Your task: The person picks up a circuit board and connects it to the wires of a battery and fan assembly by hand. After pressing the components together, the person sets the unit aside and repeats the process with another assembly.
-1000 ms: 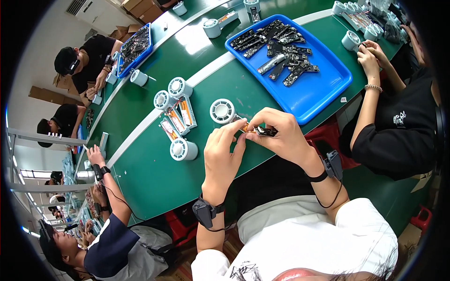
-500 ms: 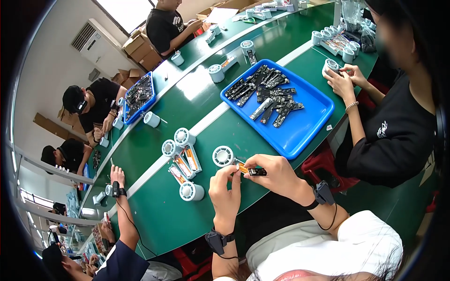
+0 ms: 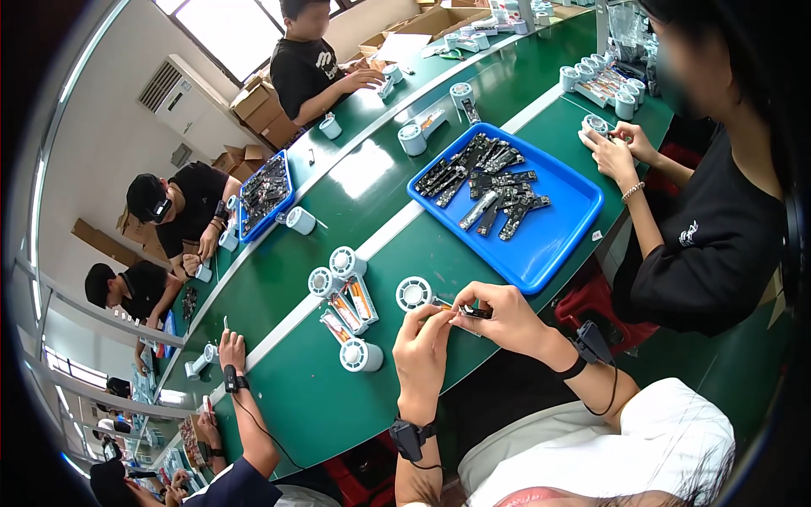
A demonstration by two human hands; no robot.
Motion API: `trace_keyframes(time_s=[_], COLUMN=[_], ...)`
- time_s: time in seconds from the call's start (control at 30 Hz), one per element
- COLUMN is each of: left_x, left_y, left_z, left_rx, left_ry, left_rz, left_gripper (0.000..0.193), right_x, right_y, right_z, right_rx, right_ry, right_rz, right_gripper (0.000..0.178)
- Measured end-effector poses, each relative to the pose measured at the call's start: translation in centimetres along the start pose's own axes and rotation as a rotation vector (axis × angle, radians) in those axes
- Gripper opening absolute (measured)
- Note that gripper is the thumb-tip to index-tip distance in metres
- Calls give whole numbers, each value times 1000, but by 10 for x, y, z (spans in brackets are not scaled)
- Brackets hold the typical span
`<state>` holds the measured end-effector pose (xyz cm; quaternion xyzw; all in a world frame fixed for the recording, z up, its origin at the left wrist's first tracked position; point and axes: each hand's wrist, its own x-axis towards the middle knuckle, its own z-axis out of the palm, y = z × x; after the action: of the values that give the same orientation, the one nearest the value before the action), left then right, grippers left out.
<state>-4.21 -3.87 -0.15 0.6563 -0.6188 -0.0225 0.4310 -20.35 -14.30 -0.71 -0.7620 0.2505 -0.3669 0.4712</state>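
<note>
In my right hand (image 3: 505, 319) is a small black circuit board (image 3: 476, 313), pinched between thumb and fingers. My left hand (image 3: 425, 342) is closed in a pinch against my right fingertips; what it grips is too small and covered to make out. Just beyond both hands lies a pale blue handheld fan (image 3: 414, 294) with a round vented head. Its open handle, with an orange part showing, runs under my fingers and is mostly hidden. Left of it several similar fans (image 3: 361, 355) lie together, their open handles showing orange and white parts.
A blue tray (image 3: 553, 264) holding several black circuit boards sits beyond my hands on the green table (image 3: 287, 397). At the right a co-worker's hands (image 3: 615, 152) hold another fan. A neighbour's hand (image 3: 232, 351) rests on the table at the left. More fans (image 3: 412, 139) stand farther back.
My left fingers have moved right, up against my right hand, and cover the small white end seen before. The board has tilted and shows less. The whole view has shifted slightly.
</note>
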Motion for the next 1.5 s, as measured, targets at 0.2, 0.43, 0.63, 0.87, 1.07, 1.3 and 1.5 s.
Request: trace_keyframes(time_s=[0.2,0.43,0.63,0.87,1.07,1.3,1.5], left_x=[-8,-12,-16,-14,-8,-19,-15], left_y=[-2,2,7,5,13,8,4], left_z=[3,16,24,24,28,27,26], left_rx=[-122,-245,-238,-173,-155,-34,-83], left_ry=[99,166,221,214,257,200,211], left_rz=[-77,-183,-170,-168,-118,-61,-2], left_gripper=[14,13,13,15,17,18,16], right_x=[4,1,-10,-10,-9,-9,-1], right_y=[9,17,14,30,22,21,18], right_z=[12,2,-4,7,1,1,-15], right_rx=[477,728,606,424,360,80,384], right_ry=[-97,-94,-111,-107,-76,-37,-220], right_rz=[193,295,285,106,69,14,282], right_gripper=[28,29,35,33,30,30,35])
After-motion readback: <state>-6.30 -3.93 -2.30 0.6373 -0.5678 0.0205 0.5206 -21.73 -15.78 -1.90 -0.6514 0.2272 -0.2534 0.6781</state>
